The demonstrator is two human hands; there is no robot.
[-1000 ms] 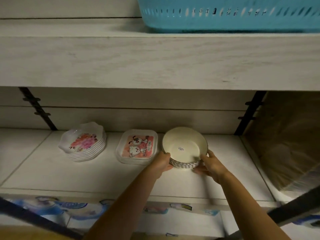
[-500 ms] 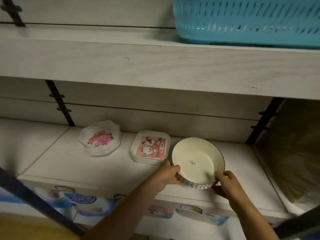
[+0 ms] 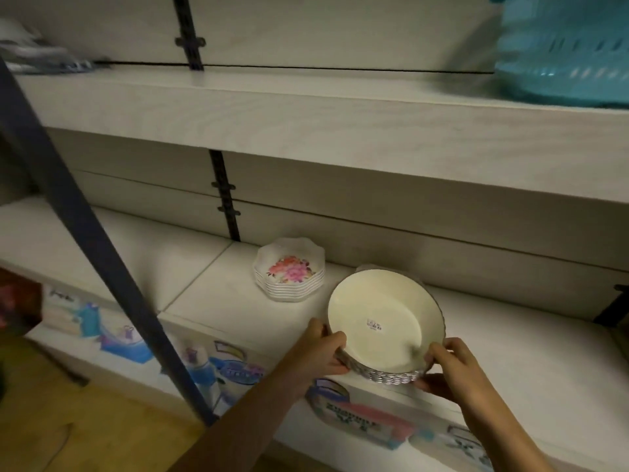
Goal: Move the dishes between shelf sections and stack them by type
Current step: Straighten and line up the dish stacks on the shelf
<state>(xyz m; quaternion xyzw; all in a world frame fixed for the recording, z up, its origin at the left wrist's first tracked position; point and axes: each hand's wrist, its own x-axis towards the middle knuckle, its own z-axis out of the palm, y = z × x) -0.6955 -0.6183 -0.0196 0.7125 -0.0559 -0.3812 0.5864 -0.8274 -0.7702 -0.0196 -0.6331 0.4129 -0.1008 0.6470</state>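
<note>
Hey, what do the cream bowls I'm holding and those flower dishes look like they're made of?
Cream bowls: likely melamine or plastic; smooth, softly glossy inside, price sticker, thin stacked rims. Flower dishes: probably melamine too; white, scalloped, printed pink flowers, thin nested edges. Ceramic can't be ruled out.

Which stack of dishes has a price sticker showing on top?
The round cream bowl stack, held between the left hand and right hand. The scalloped stack shows pink flowers instead.
</note>
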